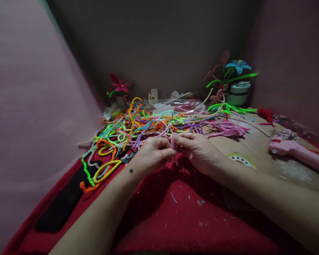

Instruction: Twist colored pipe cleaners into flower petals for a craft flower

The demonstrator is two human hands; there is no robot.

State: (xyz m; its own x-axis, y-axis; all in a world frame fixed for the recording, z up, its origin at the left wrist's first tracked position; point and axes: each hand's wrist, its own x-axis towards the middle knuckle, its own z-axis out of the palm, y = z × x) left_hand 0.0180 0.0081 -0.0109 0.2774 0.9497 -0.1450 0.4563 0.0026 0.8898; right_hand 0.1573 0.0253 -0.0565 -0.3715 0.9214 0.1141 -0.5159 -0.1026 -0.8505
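Both hands meet just above the near edge of the table (260, 141), over the red cloth (175, 212) that covers its front. The left hand (151, 152) has its grip closed, fingertips pinching one end of a short pink pipe cleaner (173, 141). The right hand (199, 148) is closed on the same piece from the other side, so the two hands nearly touch. The piece stands up between the fingertips, clear of the cloth.

Right behind the knuckles lies a tangled heap of coloured pipe cleaners (149, 122), its front strands just beside the left fingers. That leaves little room forward. Yellow-handled scissors (108, 168) lie near the left wrist, at the heap's lower edge, with a black strip (66, 198) beyond them toward the left edge of the cloth. A pink bundle (224, 129) sits near the right hand, further back on bare wood. A small round disc (240, 159) lies just beside the right forearm. A pink glue gun (295, 148) rests well apart, near the right edge.

At the back corners stand a red flower (119, 85) and a blue flower (238, 65) beside a white pot (239, 94). A pink wall (29, 106) closes in on the left. The open room is the red cloth under the forearms, dotted with small scraps.
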